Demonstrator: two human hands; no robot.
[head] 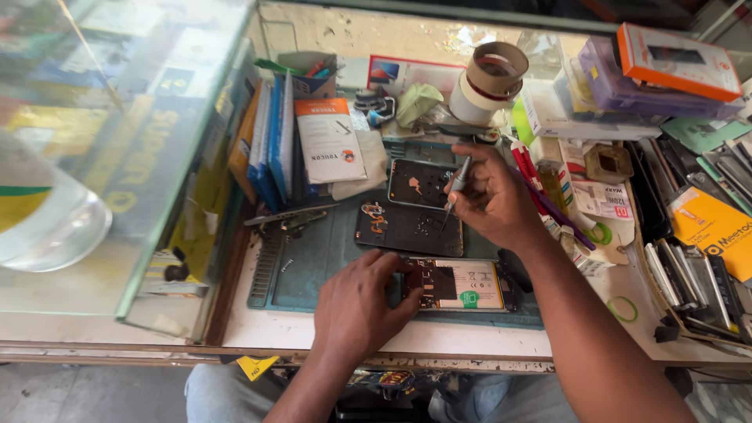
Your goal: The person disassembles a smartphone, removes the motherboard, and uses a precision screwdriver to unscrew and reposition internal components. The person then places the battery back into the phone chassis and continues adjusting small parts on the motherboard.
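A grey-green repair mat (329,251) covers the middle of the cluttered workbench, and on it lies an opened smartphone (462,284) with its battery and circuit board exposed, near the front edge. The left hand (356,309) rests palm-down with loosely spread fingers touching the phone's left end, clamped on nothing. Behind the phone lie a dark back panel (409,229) and a second panel (421,182), and above them the right hand (493,200) is closed around a slim screwdriver (456,184), tip pointing down.
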